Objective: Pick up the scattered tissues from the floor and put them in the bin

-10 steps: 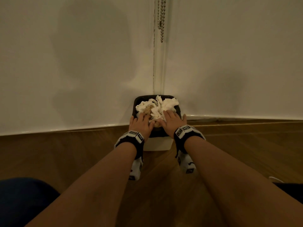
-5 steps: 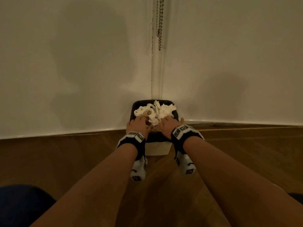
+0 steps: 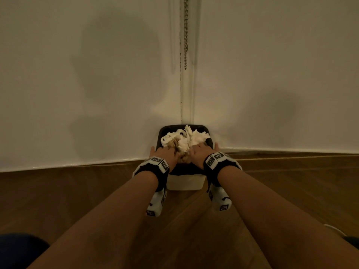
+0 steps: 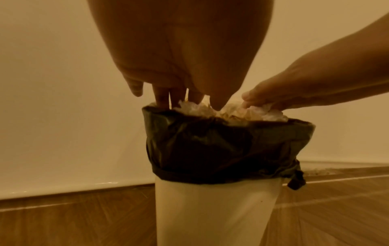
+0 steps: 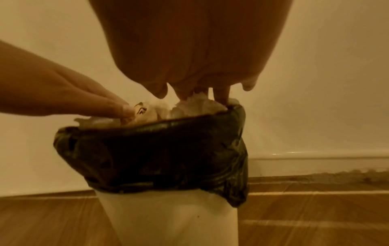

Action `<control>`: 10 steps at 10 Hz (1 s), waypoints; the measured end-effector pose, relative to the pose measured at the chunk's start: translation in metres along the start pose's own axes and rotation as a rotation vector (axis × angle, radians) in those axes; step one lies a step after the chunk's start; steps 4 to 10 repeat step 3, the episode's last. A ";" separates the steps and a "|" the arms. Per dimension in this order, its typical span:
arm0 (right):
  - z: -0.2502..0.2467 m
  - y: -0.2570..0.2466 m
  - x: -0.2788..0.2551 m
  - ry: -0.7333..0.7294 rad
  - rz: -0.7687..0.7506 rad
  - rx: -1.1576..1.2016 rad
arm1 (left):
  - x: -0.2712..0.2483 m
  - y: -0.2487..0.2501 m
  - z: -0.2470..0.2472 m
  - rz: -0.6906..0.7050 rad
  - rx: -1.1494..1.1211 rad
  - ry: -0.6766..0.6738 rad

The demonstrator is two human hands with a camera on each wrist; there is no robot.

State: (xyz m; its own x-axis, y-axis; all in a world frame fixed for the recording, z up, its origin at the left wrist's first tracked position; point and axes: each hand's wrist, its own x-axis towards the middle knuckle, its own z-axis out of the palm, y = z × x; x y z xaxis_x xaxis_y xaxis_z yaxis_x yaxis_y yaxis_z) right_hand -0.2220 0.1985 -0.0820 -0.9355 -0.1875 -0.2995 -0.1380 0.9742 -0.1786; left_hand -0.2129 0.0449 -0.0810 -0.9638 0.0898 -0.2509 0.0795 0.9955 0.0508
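A white bin (image 3: 185, 183) with a black liner (image 3: 206, 129) stands in the corner where two walls meet. A heap of crumpled white tissues (image 3: 187, 139) fills its top and rises above the rim. My left hand (image 3: 165, 153) and right hand (image 3: 202, 150) lie side by side on the heap and press it down. In the left wrist view the left fingers (image 4: 166, 98) point straight down into the tissues (image 4: 195, 108) at the liner's edge. In the right wrist view the right fingers (image 5: 221, 94) press the tissues (image 5: 197, 104) by the rim. Neither hand holds a tissue.
White walls close behind and beside the bin. A bead chain (image 3: 186, 35) hangs in the corner above it. Brown wooden floor (image 3: 77, 191) spreads around the bin. Dark clothing (image 3: 17, 249) shows at the lower left.
Both hands have sunk further into the bin's top, and the tissue heap sits lower and more compact than a second ago.
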 end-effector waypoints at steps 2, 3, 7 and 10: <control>-0.036 -0.001 -0.034 0.216 -0.029 0.034 | -0.035 0.005 -0.032 0.021 -0.125 0.138; -0.042 -0.002 -0.055 0.292 0.017 0.122 | -0.049 0.014 -0.043 0.038 -0.196 0.262; -0.042 -0.002 -0.055 0.292 0.017 0.122 | -0.049 0.014 -0.043 0.038 -0.196 0.262; -0.042 -0.002 -0.055 0.292 0.017 0.122 | -0.049 0.014 -0.043 0.038 -0.196 0.262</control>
